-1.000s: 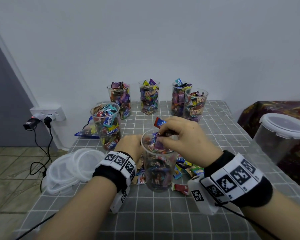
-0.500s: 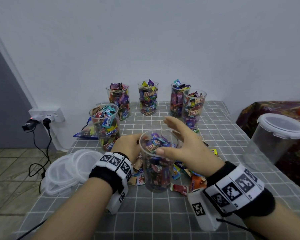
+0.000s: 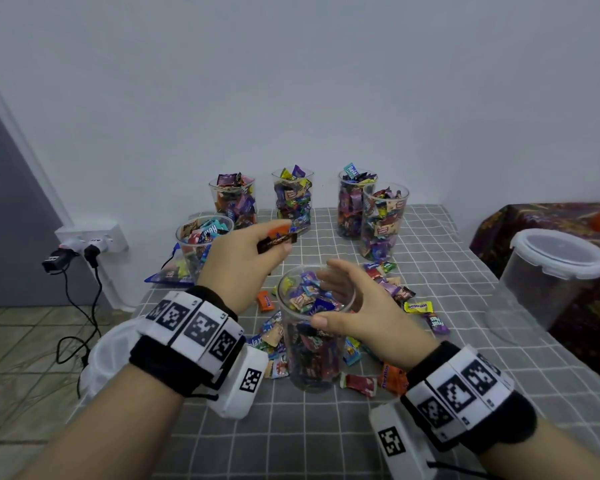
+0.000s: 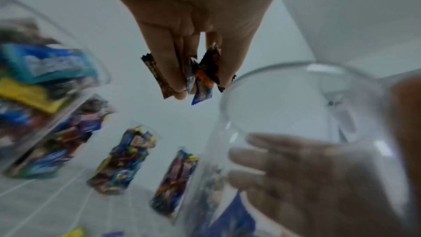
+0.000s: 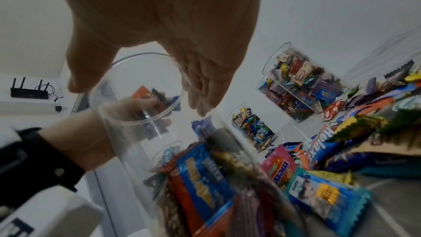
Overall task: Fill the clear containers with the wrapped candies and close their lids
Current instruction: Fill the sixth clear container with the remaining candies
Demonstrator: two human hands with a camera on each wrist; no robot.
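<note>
A: Several stacked white round lids (image 3: 108, 351) are seen at the table's left edge. What is held by the left hand (image 3: 238, 263)?

B: A small bunch of wrapped candies (image 4: 193, 75) is pinched between curled fingers, above and left of the near clear plastic container (image 3: 314, 344).

A: And that container?

B: It is stood upright on the grey checked tablecloth (image 3: 291, 441), nearly full. The right hand (image 3: 364, 318) is curved around its rim with fingers extended; contact cannot be confirmed. Loose wrapped sweets (image 3: 418, 306) are scattered just beside it.
</note>
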